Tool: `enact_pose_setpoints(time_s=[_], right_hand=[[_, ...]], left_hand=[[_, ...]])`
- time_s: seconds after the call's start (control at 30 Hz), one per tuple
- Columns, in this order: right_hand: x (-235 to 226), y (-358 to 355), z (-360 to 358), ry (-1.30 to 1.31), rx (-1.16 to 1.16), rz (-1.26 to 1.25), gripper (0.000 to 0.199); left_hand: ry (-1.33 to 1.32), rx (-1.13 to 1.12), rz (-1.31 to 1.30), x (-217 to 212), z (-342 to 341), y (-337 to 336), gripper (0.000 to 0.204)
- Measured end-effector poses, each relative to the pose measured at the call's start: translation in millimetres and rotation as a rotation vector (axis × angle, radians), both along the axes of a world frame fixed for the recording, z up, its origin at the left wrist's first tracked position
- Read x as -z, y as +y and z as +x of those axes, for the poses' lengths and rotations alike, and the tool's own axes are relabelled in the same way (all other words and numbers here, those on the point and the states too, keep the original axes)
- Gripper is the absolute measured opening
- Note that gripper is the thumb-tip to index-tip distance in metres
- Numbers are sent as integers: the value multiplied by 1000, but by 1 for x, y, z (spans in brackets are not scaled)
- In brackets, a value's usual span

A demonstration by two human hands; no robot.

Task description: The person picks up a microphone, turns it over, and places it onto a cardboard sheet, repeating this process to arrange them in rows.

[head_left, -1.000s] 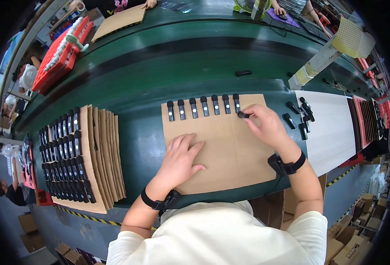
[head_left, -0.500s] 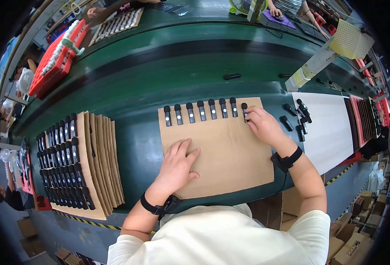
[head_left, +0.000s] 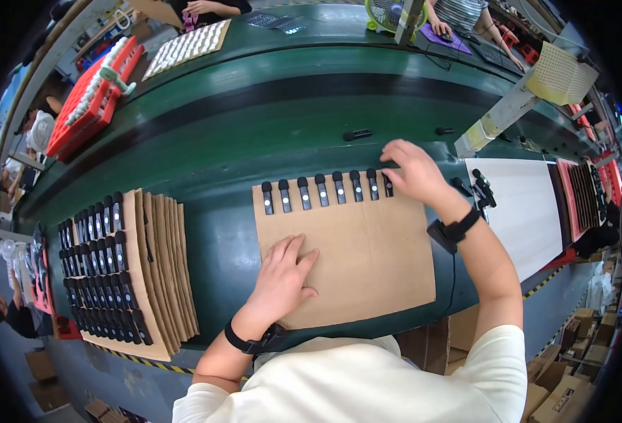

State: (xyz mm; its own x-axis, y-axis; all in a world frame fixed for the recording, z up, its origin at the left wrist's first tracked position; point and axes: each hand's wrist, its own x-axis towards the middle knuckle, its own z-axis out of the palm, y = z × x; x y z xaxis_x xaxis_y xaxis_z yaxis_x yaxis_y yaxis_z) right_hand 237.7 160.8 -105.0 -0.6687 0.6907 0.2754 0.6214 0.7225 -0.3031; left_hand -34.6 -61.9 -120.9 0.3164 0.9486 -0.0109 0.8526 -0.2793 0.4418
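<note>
A brown cardboard sheet (head_left: 367, 254) lies flat on the green table in front of me. Along its far edge runs a row of several small black clip-like parts (head_left: 321, 190), each with a pale dot. My left hand (head_left: 282, 278) rests flat on the lower left of the sheet, fingers spread, holding nothing. My right hand (head_left: 413, 173) is at the far right end of the row, fingertips on the last black part (head_left: 387, 185).
To my left lies a fanned stack of cardboard sheets (head_left: 163, 264) loaded with rows of black parts (head_left: 99, 268). More loose black parts (head_left: 480, 190) sit by a white sheet (head_left: 519, 208) on the right. A red tray (head_left: 89, 99) and other people's hands are across the belt.
My right hand stayed at the row's right end, where one more black part now sits. My left hand stayed flat on the sheet. A tray across the belt moved right.
</note>
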Motion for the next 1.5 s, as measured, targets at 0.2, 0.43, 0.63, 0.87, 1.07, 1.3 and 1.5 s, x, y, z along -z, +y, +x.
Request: enact_pose_setpoints(time_s=[0.2, 0.43, 0.63, 0.87, 1.07, 1.3, 1.5], right_hand=[[12, 61, -47, -82, 74, -10, 24], [22, 85, -74, -294, 93, -81, 25], [-22, 26, -82, -14, -12, -135, 19], [-49, -109, -69, 395, -309, -215, 29], [-56, -157, -71, 561, -269, -218, 32], [-49, -172, -70, 693, -237, -246, 35], [-46, -177, -69, 693, -240, -224, 35]], left_hand=[[5, 3, 11, -2, 0, 0, 75], [-74, -27, 61, -7, 1, 0, 64], [-229, -94, 172, -21, -15, -1, 54], [-507, -174, 355, -67, -3, 4, 42], [-461, -43, 383, -75, 4, -2, 36], [-513, -22, 459, -73, 7, -8, 34], [-479, 11, 475, -73, 7, -11, 32]])
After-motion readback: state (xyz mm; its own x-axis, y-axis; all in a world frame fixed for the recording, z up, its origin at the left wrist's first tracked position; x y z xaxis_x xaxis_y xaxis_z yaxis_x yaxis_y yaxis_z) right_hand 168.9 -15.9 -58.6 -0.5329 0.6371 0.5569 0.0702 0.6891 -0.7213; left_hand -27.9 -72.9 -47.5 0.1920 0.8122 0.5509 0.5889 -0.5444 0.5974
